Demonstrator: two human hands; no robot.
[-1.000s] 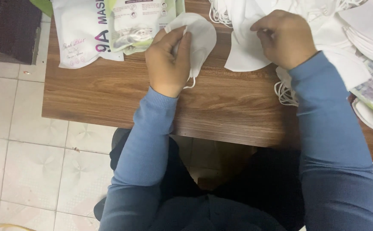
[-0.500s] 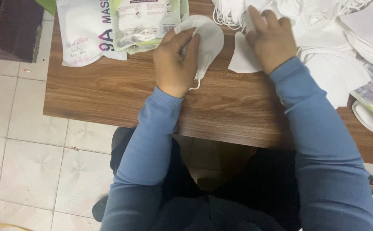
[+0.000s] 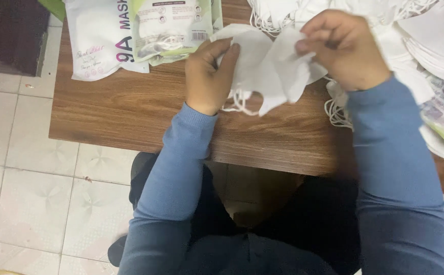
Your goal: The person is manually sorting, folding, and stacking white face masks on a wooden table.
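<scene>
My left hand (image 3: 209,76) grips a folded white face mask (image 3: 250,58) over the brown wooden table (image 3: 130,112), its ear loops dangling below. My right hand (image 3: 347,48) pinches a second white mask (image 3: 293,76) by its upper edge and holds it against the first one, so the two overlap between my hands. Both arms wear blue sleeves.
A heap of white masks (image 3: 425,40) with loose ear loops fills the table's far right. White and green mask packages (image 3: 135,35) lie at the far left. Tiled floor (image 3: 23,193) lies left of the table, and a dark cabinet (image 3: 8,30) stands top left.
My right hand has lifted a mask off the heap and carried it left to meet the mask in my left hand. The left hand has hardly moved.
</scene>
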